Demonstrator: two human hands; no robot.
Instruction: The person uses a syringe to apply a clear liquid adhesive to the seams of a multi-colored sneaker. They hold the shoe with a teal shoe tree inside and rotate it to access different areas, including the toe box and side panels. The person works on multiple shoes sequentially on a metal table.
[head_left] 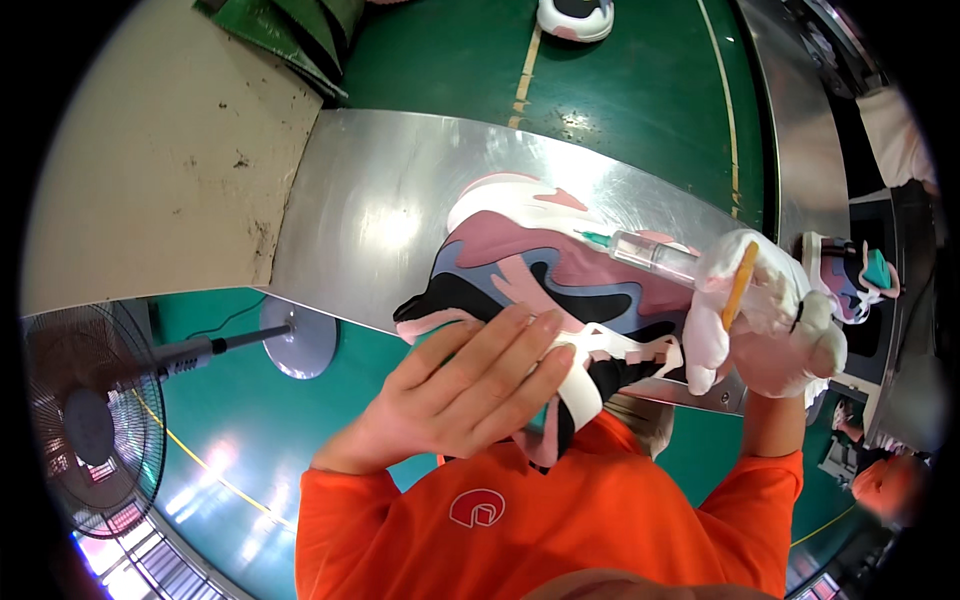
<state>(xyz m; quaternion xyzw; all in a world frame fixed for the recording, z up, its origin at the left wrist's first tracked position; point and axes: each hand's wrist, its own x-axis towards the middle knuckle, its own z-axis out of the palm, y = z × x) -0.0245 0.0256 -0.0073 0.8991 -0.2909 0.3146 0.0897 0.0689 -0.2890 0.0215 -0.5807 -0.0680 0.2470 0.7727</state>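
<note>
A sneaker in pink, blue and black with a white sole lies on its side at the metal bench's near edge, sole facing away from me. My bare left hand is across its lace area and tongue, fingers together and bent over it; the thumb is hidden. In a white glove, my right hand closes around a clear syringe with a green needle tip. That tip points left, at the seam between upper and sole; I cannot tell if it touches. A thin yellowish stick also sits between the gloved fingers.
Beyond the bench runs a green surface with yellow lines, carrying another shoe. A cream panel bounds the left, with a standing fan below. At right stands a multicoloured sneaker; a blurred person in orange is farther off.
</note>
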